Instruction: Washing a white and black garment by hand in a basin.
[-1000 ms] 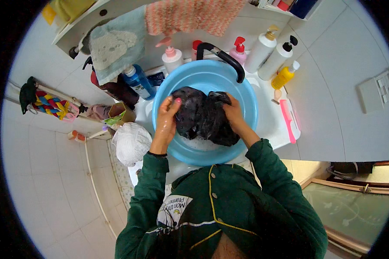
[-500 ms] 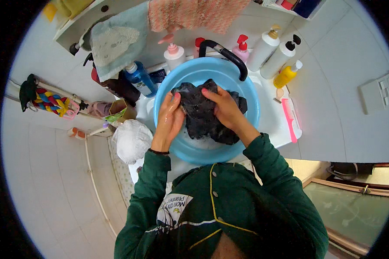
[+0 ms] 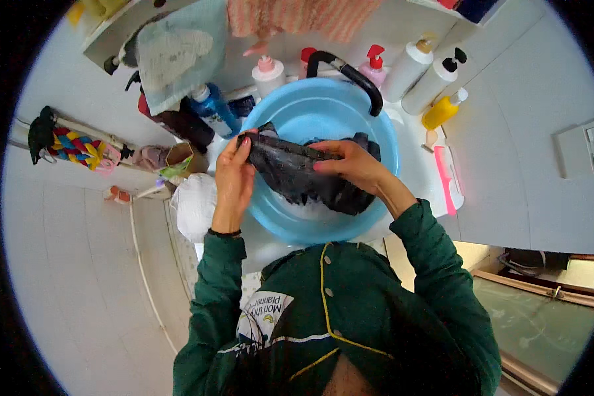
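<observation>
A wet dark cloth [image 3: 290, 171], black and bunched up, is stretched between my two hands over a light blue basin [image 3: 261, 221]. My left hand [image 3: 235, 173] pinches its edge at the basin's left rim. My right hand [image 3: 350, 165] grips the upper fold nearer the basin's middle, thumb towards me. The lower part of the cloth hangs into the basin, where some whitish suds show beneath it. Which kind of garment it is, I cannot tell.
The black faucet [image 3: 346, 72] arches over the basin's far rim. Pump bottles, among them a white one [image 3: 268, 78] and a yellow one [image 3: 442, 111], stand behind and to the right. A pink comb [image 3: 445, 181] lies right; a white bundle [image 3: 195, 208] sits left.
My hands have moved apart, the left one leftward to the basin's rim. The cloth, bunched before, is now pulled out sideways between them.
</observation>
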Action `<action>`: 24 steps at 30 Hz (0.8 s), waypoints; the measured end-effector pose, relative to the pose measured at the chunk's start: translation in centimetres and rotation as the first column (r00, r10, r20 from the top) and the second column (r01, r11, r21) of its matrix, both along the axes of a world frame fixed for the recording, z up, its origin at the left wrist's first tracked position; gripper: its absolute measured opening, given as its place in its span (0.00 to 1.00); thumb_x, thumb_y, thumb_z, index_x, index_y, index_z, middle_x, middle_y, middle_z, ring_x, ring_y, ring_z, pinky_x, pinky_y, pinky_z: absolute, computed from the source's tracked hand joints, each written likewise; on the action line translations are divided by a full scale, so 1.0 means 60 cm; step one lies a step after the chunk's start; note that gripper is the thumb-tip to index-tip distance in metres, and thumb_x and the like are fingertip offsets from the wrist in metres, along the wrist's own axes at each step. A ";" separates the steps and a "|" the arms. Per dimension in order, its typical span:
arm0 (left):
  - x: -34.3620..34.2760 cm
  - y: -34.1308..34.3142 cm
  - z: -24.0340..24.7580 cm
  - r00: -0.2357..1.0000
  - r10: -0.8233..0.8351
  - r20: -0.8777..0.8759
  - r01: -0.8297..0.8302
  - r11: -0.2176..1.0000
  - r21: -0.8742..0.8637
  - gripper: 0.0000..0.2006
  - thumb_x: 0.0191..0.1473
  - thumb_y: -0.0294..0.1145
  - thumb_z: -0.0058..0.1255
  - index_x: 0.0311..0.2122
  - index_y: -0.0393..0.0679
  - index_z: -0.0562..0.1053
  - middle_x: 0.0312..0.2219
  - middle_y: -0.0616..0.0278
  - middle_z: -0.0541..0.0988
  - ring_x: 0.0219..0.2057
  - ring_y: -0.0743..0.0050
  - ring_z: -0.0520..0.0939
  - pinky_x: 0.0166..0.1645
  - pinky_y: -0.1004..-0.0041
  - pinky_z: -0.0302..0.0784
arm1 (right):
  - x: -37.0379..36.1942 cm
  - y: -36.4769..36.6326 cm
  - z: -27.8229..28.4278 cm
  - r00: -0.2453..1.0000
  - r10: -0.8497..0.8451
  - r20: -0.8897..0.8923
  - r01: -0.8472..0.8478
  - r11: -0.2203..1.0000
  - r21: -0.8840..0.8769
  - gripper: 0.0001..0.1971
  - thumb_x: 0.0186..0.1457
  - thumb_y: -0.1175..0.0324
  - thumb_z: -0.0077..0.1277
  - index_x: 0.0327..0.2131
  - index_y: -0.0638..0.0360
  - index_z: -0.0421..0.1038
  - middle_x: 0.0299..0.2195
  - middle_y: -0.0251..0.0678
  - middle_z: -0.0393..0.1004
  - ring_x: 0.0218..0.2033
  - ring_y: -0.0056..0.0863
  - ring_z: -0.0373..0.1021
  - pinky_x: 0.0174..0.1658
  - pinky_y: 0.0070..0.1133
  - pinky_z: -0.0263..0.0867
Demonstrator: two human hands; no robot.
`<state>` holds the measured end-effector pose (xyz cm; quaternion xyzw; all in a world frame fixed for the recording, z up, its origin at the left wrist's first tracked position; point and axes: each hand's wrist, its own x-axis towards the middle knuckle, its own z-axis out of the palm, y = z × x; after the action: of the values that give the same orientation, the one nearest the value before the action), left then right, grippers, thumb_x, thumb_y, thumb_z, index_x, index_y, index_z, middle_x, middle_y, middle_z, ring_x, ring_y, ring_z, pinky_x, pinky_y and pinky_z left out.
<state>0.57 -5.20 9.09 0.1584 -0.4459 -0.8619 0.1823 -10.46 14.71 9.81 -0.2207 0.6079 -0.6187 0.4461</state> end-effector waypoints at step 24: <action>-0.001 -0.021 -0.084 0.902 -0.176 0.394 0.320 0.885 -0.338 0.13 0.54 0.34 0.42 0.42 0.41 0.67 0.33 0.65 0.74 0.33 0.78 0.72 0.40 0.70 0.67 | 0.046 0.032 -0.154 0.635 0.224 -0.739 0.197 0.879 0.435 0.20 0.39 0.61 0.57 0.35 0.61 0.66 0.31 0.45 0.71 0.33 0.44 0.68 0.38 0.35 0.63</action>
<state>0.54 -6.43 4.03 0.2104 -0.6524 -0.7279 0.0140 -7.70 16.62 0.57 -0.3513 0.8701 -0.2906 0.1875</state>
